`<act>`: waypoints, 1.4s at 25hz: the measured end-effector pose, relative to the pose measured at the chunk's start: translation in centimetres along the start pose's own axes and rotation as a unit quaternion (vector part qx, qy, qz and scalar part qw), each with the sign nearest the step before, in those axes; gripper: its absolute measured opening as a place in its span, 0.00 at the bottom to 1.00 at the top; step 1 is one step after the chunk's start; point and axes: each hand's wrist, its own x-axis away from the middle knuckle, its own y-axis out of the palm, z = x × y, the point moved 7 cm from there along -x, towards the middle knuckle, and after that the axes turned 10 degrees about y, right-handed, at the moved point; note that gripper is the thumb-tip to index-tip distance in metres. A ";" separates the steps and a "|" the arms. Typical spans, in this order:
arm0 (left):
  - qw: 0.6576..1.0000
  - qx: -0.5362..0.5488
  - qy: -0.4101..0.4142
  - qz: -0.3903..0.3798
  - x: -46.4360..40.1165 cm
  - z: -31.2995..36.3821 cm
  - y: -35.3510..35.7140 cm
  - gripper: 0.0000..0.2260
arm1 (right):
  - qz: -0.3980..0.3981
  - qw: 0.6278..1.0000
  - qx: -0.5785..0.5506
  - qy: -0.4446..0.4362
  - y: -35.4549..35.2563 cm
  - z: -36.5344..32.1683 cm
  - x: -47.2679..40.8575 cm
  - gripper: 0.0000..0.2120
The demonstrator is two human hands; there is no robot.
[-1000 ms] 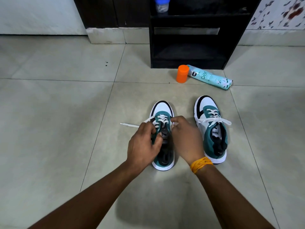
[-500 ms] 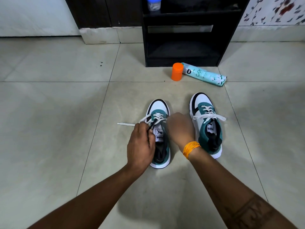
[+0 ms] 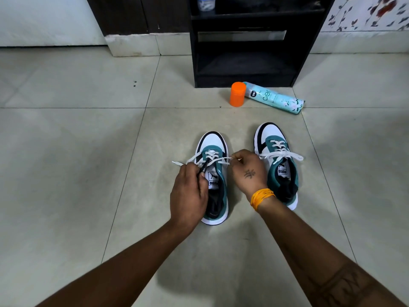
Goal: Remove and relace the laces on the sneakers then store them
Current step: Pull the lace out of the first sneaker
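Two white, teal and black sneakers stand side by side on the tiled floor, toes pointing away from me. The left sneaker [image 3: 213, 147] has a white lace [image 3: 215, 160] stretched sideways across its upper eyelets. My left hand [image 3: 188, 193] pinches the lace's left part beside the tongue, and the lace tip pokes out past it to the left. My right hand [image 3: 249, 171] pinches the lace's right end between the two shoes. The right sneaker [image 3: 276, 156] stands untouched, its white lace laced and spread out to both sides.
An orange cap [image 3: 237, 94] stands upright beside a light blue spray can [image 3: 274, 100] lying on its side beyond the shoes. Behind them is a black open shelf unit [image 3: 243, 63] against the wall, with a small blue-lidded jar [image 3: 205, 3] on its upper shelf.
My hands have moved apart, the right one sliding off the left sneaker toward the gap between the shoes, drawing the lace taut sideways. The tongue label now shows.
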 end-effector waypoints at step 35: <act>1.000 -0.010 0.006 0.009 0.1 0.2 -0.1 0.12 | 0.064 0.988 0.117 -0.081 -1.4 -1.4 1.0 0.05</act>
